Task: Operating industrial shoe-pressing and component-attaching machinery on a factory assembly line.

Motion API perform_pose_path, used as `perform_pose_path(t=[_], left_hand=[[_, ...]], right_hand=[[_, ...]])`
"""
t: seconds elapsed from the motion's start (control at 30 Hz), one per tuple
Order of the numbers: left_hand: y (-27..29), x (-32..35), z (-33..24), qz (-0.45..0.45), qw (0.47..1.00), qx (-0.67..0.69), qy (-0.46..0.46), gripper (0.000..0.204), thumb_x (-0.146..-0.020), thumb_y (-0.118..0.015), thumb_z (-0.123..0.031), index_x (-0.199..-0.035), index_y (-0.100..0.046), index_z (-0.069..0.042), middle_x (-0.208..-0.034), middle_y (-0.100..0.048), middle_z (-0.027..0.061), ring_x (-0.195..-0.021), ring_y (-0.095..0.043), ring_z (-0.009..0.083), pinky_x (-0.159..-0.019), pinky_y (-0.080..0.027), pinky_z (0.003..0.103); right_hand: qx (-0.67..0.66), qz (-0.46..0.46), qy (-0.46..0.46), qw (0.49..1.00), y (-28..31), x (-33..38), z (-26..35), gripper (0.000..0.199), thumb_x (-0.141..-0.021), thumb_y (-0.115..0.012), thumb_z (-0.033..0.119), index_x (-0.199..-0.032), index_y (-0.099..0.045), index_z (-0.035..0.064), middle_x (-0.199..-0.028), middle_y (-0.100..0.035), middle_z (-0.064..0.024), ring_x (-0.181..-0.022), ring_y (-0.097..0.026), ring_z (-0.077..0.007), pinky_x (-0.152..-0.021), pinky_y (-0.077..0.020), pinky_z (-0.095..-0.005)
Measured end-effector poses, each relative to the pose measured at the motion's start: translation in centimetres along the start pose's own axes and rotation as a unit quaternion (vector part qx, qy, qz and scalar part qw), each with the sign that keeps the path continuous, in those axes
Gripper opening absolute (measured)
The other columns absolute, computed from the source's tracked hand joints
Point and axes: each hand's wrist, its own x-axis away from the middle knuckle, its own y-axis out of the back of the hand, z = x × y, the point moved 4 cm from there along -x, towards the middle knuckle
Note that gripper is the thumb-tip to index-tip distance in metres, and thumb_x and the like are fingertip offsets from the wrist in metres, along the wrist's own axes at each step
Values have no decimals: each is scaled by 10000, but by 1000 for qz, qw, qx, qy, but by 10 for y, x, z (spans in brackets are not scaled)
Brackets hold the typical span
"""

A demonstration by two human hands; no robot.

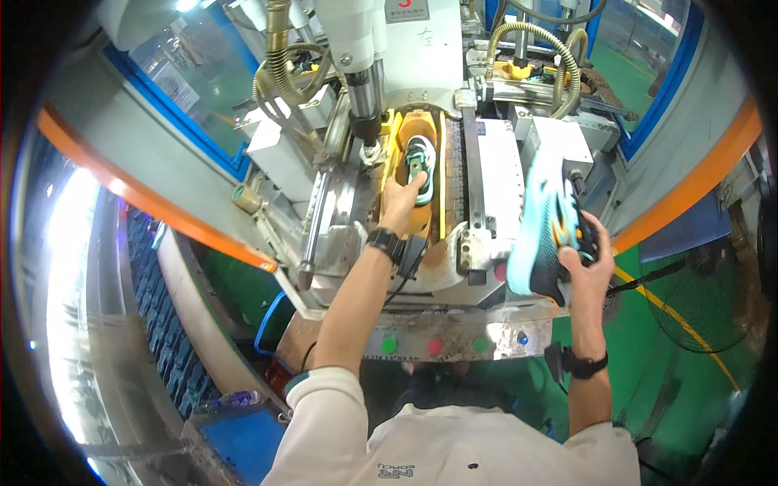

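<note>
My left hand (399, 201) reaches into the machine and grips a small black, white and mint sneaker (429, 188) at its opening, the thumb over the top. That sneaker lies lengthwise in an orange-brown, shoe-shaped holder (419, 125) with yellow side rails. My right hand (596, 271) is closed round a second sneaker (535, 223), light aqua and black with orange accents. It is held tilted in the air, right of the machine bed and slightly blurred. The fingers behind this sneaker are partly hidden.
A metal press head (365, 101) hangs just left of the holder. White blocks (559, 142) and a slide rail stand to its right. Below, a front panel (535, 328) carries coloured buttons. Orange-edged guards (689, 186) curve along both sides. A textured blue conveyor (166, 324) runs at left.
</note>
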Motion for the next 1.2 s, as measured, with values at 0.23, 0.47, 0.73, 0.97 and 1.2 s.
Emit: perform_pose_path(t=[0.23, 0.47, 0.73, 0.97, 1.2], left_hand=[[-65, -52, 17, -17, 970, -242, -12, 697, -713, -785, -250, -1248, -446, 40, -1344, -511, 258, -1183, -551, 414, -1015, -446, 471], [-3, 0, 20, 185, 912, 316, 183, 327, -786, -751, -139, -1064, -652, 2, -1031, -698, 111, -977, -669, 197, -838, -528, 360], [198, 236, -37, 93, 932, 274, 217, 360, -855, -675, -81, -1188, -591, 28, -1108, -640, 92, -1008, -631, 177, -898, -513, 327], [320, 395, 17, -254, 907, 284, 182, 525, -828, -688, -134, -1279, -488, 44, -1103, -637, 141, -962, -668, 246, -859, -555, 366], [309, 495, 66, -441, 798, 352, 211, 286, -891, -645, -131, -1155, -602, -29, -1079, -658, 58, -927, -662, 160, -753, -546, 305]], right_hand=[[70, -83, -30, 994, 25, -12, -22, 551, -728, -708, 132, -1241, -559, -4, -1080, -619, -76, -968, -586, -143, -899, -464, -284], [220, 21, 21, 975, -75, -127, -22, 461, -695, -759, 161, -1090, -625, -35, -901, -670, -96, -788, -620, -148, -708, -511, -290], [384, 255, -146, 875, -299, -168, -97, 452, -686, -754, 273, -979, -671, -61, -998, -706, -196, -937, -696, -334, -825, -557, -399], [482, 141, 4, 864, -371, -134, -169, 481, -798, -635, 148, -1199, -447, -40, -1018, -670, -272, -989, -680, -372, -835, -553, -448], [210, 240, 239, 917, -326, 26, -68, 296, -828, -632, 80, -1114, -603, 9, -1031, -626, -181, -934, -600, -395, -816, -492, -442]])
